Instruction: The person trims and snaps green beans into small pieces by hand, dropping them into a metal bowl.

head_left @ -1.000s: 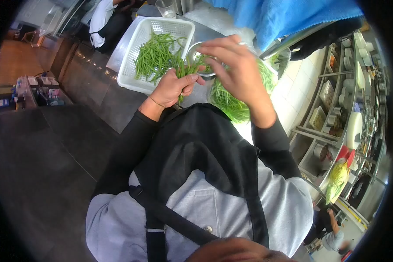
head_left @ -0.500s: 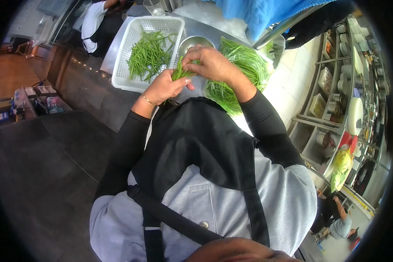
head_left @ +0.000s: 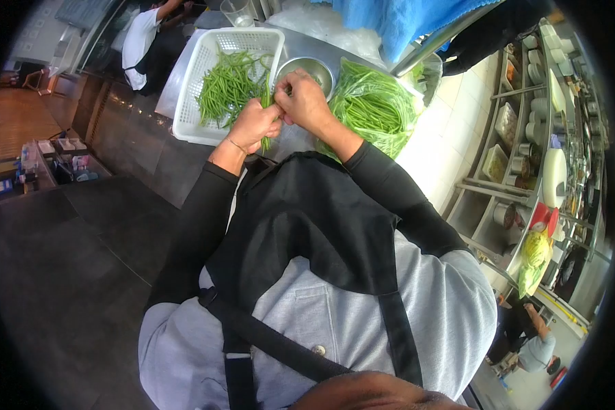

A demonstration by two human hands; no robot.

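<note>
A small bunch of green beans (head_left: 266, 94) is gripped in my left hand (head_left: 251, 126), its ends sticking out above and below the fist. My right hand (head_left: 306, 102) is closed, its fingers curled against the left thumb; whatever they pinch is hidden. Just to the left stands a white perforated basket (head_left: 183, 115) with a heap of cut green beans (head_left: 224, 90) in it. A metal bowl (head_left: 324, 74) sits behind my right hand, partly covered by it. On the right lies a clear plastic bag of long green beans (head_left: 379, 109).
The steel counter (head_left: 300, 42) carries these things. At its back are a clear cup (head_left: 239, 14), crumpled plastic (head_left: 321, 24) and a hanging blue cloth (head_left: 396, 20). Shelves with containers (head_left: 502, 164) line the right. One person (head_left: 142, 48) stands at upper left, another (head_left: 536, 348) at lower right.
My right hand has moved left and slightly down, now meeting the left thumb, and its fingers are curled tighter. My left hand has shifted slightly left and turned the beans more upright.
</note>
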